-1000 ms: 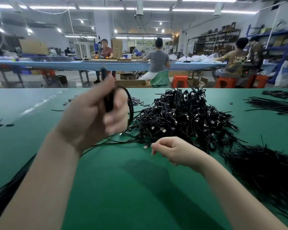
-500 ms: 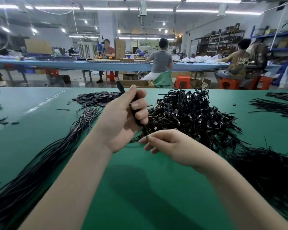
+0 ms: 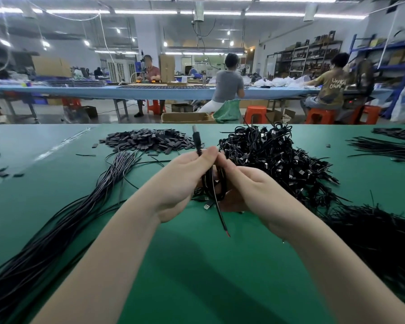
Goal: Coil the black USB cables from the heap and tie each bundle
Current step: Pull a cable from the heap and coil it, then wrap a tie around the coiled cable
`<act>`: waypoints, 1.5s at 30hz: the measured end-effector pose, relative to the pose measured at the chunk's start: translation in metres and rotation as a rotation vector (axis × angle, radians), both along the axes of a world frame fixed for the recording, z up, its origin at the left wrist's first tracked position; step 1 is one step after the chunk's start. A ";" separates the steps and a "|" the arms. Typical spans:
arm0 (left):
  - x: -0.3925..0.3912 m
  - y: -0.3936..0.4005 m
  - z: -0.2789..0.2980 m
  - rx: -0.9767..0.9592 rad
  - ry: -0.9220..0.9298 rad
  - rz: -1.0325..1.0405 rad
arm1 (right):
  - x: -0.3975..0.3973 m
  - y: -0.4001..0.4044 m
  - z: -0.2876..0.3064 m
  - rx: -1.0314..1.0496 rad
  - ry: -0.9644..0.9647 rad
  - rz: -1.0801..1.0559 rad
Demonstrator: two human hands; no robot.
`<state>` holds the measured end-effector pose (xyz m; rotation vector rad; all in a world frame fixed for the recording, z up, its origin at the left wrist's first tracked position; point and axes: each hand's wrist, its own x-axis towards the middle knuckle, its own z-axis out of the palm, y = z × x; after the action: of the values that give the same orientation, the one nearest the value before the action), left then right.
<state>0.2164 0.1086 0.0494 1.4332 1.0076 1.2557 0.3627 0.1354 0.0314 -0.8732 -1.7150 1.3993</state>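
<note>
Here, coiled cable (image 3: 214, 183) sits between our hands above green table (image 3: 185, 277), plug end sticking up, bare end hanging down. Our left hand (image 3: 185, 181) pinches it near plug; our right hand (image 3: 248, 185) curls round coil. Heap (image 3: 274, 157) lies just behind, ties (image 3: 379, 232) at right, straight cables (image 3: 56, 230) at left.
</note>
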 end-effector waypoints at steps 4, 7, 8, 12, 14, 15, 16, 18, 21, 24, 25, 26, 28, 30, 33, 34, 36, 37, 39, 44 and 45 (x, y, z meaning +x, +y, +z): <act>0.001 0.002 -0.001 -0.050 -0.170 -0.092 | 0.003 -0.005 0.000 -0.009 0.040 0.144; 0.004 0.002 -0.005 -0.050 -0.121 -0.140 | -0.001 -0.007 -0.002 0.232 -0.095 0.136; 0.006 0.001 -0.005 -0.050 -0.116 -0.144 | -0.004 -0.006 -0.004 0.317 -0.138 0.100; 0.016 0.005 -0.011 0.049 -0.062 0.003 | -0.011 0.000 -0.013 0.552 -0.244 -0.044; 0.019 0.009 -0.018 0.093 0.053 0.105 | -0.013 0.003 -0.021 0.635 -0.325 -0.153; 0.019 0.011 -0.021 0.093 0.107 0.127 | -0.015 0.004 -0.026 0.651 -0.362 -0.198; 0.019 0.011 -0.023 0.078 0.167 0.135 | -0.015 0.006 -0.030 0.622 -0.381 -0.234; 0.014 0.013 -0.024 0.107 0.352 0.223 | -0.009 0.013 -0.034 0.430 -0.409 -0.278; 0.004 0.017 -0.025 0.400 0.780 0.527 | 0.008 0.024 -0.037 0.259 -0.683 -0.251; 0.007 0.021 -0.039 0.636 1.395 0.432 | 0.020 0.024 -0.036 0.452 -0.894 -0.066; 0.011 0.022 -0.045 0.627 1.461 0.349 | 0.025 0.022 -0.033 0.506 -0.910 0.000; 0.015 0.022 -0.051 0.603 1.482 0.295 | 0.030 0.022 -0.029 0.523 -0.925 0.047; 0.023 0.022 -0.059 0.648 1.470 0.246 | 0.041 0.020 -0.018 0.492 -0.978 0.116; 0.034 0.017 -0.063 0.747 1.478 0.284 | 0.053 0.019 -0.010 0.500 -1.023 0.163; 0.047 0.011 -0.072 0.787 1.446 0.295 | 0.071 0.018 -0.010 0.889 -1.323 0.186; 0.052 0.010 -0.076 0.779 1.443 0.291 | 0.074 0.019 -0.011 1.152 -1.408 0.159; 0.057 0.011 -0.078 0.607 1.447 0.258 | 0.083 0.025 -0.008 1.586 -1.488 0.091; 0.054 0.014 -0.077 0.481 1.422 0.222 | 0.090 0.030 -0.003 1.642 -1.535 0.028; 0.038 0.019 -0.067 0.308 1.313 0.180 | 0.112 0.041 0.008 1.501 -1.648 -0.207; -0.012 0.019 -0.027 0.207 0.987 0.270 | 0.192 0.047 0.001 0.583 -1.919 -0.433; -0.019 0.019 -0.022 0.209 0.916 0.304 | 0.202 0.044 -0.010 0.491 -1.913 -0.403</act>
<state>0.1978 0.1273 0.0270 2.1520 1.7848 0.8996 0.5643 0.1791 0.0209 -2.3311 -2.5227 -0.6491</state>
